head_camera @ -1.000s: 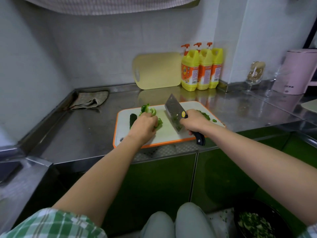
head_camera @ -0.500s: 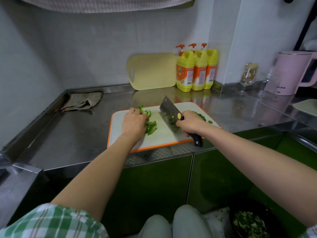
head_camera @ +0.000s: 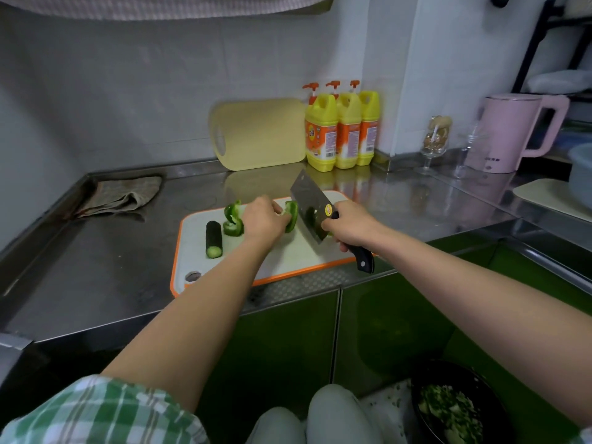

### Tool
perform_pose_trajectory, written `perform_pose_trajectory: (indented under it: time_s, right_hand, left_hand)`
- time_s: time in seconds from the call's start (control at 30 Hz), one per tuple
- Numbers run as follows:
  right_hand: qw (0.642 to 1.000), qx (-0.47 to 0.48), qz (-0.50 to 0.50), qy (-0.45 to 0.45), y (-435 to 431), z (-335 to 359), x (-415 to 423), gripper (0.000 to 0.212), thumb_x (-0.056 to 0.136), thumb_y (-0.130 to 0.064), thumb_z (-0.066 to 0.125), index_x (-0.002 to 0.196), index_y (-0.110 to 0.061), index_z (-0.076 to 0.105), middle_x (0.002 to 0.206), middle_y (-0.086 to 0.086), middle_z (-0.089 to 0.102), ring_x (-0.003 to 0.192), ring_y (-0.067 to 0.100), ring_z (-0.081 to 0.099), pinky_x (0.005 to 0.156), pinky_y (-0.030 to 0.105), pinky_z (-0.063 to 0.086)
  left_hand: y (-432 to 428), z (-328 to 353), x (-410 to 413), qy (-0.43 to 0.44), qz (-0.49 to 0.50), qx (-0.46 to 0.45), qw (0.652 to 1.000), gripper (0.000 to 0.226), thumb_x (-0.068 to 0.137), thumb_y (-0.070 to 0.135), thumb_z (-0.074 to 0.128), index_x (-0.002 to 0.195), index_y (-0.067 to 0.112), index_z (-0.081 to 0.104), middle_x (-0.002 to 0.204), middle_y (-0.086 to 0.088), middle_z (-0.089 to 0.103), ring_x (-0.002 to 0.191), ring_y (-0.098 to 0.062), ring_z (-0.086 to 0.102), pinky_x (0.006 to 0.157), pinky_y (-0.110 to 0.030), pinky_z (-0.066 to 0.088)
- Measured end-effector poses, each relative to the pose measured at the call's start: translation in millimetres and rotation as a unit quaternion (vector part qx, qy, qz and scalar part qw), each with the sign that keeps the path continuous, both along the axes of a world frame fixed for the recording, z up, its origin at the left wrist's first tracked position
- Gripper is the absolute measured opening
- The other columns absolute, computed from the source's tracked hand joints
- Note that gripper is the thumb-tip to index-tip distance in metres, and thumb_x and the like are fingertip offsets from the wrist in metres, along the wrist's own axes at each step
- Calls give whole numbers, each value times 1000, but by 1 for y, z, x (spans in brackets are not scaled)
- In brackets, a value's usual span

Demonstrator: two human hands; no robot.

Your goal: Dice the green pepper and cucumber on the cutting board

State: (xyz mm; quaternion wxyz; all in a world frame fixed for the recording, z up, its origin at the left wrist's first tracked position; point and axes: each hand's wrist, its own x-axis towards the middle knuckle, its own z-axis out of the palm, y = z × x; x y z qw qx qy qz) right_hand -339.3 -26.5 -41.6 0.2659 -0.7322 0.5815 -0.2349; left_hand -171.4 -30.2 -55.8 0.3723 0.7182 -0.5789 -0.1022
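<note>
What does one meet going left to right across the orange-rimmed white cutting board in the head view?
First the dark green cucumber stub → curled green pepper strips → left hand → green pepper piece that it pinches → steel cleaver → right hand gripping the cleaver.

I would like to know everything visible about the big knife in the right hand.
The wide rectangular steel cleaver has a dark, shiny blade with a round yellow sticker near its black handle. The right hand grips the handle, whose end sticks out below the fist. The blade is tilted over the white cutting board with orange rim, close beside the green pepper piece that the left hand holds. Whether the edge touches the board is unclear.
</note>
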Motion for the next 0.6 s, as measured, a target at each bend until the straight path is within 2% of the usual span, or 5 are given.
perform_pose_trajectory:
  time_s: [0.13,0.2,0.3,0.43,0.6]
  right_hand:
    - [999,8,-2,40,1,-8,-4,14,88,-10,49,76,-9,54,71,16,62,56,30,59,59,40,52]
    - [998,2,-6,63,1,-9,-6,13,88,-11,49,78,-6,55,72,15,63,58,30,60,64,42,55]
    - [997,-1,4,80,1,-11,-4,12,87,-10,48,77,-6,53,70,15,61,54,28,59,56,32,49]
    - [996,-6,16,85,1,-12,6,17,86,-8,48,70,-10,49,68,14,62,57,29,62,53,27,44]
    - [997,-28,-12,67,-1,-9,6,10,88,-11,46,79,-10,50,64,10,59,57,31,67,48,25,47]
  left_hand:
    - [4,-6,-23,56,-38,61,996,22,80,18,69,63,19,57,67,-10,61,81,-32,68,76,-38,56]
    - [6,-8,-22,84,-58,73,992,6,77,13,71,81,14,66,74,-10,66,83,-30,69,76,-37,56]
    - [9,-13,-12,40,-96,97,990,30,73,5,71,103,7,69,84,-6,69,83,-24,67,77,-33,53]
    - [16,-19,-6,-56,-97,67,991,34,71,13,76,104,14,68,81,1,65,79,-18,62,66,-25,44]
    - [17,-23,-6,-51,-66,27,996,33,72,25,81,101,16,68,85,-1,70,84,-19,65,71,-28,47]
